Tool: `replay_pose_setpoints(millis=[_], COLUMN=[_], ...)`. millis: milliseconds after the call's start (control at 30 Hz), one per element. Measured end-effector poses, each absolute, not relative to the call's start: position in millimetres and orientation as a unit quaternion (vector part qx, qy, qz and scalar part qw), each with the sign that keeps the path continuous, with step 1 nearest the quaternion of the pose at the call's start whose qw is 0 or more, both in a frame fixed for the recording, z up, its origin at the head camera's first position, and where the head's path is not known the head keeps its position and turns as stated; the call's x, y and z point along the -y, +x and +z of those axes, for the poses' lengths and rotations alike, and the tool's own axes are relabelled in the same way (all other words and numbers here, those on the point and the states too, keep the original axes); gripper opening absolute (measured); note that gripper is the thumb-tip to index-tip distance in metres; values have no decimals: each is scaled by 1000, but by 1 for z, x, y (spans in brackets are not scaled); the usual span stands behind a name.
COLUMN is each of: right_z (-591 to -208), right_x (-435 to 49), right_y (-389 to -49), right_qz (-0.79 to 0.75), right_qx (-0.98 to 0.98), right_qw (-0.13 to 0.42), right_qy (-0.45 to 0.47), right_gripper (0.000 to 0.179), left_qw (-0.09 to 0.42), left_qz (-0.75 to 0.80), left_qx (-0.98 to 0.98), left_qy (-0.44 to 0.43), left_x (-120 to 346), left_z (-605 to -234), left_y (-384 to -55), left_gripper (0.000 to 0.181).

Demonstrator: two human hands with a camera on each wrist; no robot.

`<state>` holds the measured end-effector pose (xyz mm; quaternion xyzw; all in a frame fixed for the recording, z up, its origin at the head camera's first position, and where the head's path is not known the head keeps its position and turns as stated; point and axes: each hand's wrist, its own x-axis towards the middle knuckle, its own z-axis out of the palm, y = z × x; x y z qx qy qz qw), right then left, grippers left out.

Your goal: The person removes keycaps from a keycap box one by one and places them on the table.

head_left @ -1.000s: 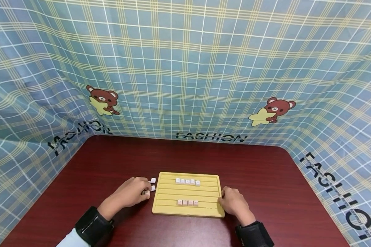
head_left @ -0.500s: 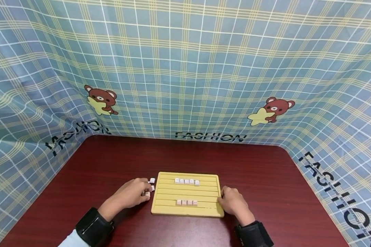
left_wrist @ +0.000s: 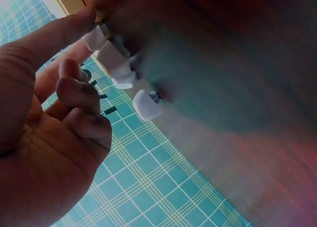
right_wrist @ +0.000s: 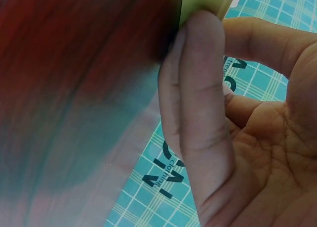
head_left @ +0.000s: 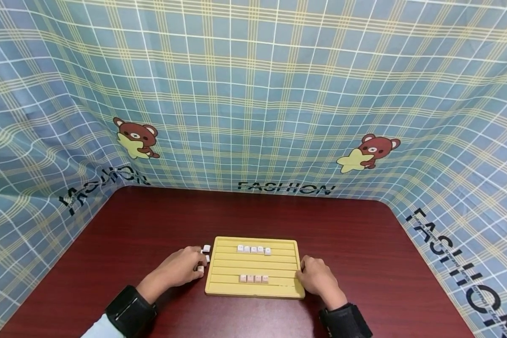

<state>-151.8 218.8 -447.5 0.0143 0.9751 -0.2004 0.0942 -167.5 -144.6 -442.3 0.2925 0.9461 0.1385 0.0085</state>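
Yellow, the grooved tray (head_left: 253, 265) lies between the hands, long axis left to right; the right hand (head_left: 318, 276) grips its right edge, the left hand (head_left: 180, 266) pinches a pinkish keycap (head_left: 200, 270) — just off the tray's left edge.

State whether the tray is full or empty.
Neither, only partly filled: the tray holds five white keycaps toward its far side and four pinkish keycaps toward its near side, with bare space between.
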Motion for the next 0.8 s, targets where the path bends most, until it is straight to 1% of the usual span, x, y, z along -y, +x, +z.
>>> replay_pose_setpoints(millis=[367, 800], right_z=[-449, -448], right_x=[-219, -219], right_y=[-151, -151], right_qz=[-203, -200], right_qx=[-974, -976], right_qw=[99, 90], right_qy=[20, 20], right_gripper=[14, 14], left_qw=[23, 19], left_qz=[137, 150], left_qx=[-949, -947], left_qy=[284, 284], left_x=[143, 143], left_z=[-443, -447], left_y=[-167, -169], left_gripper=[11, 13])
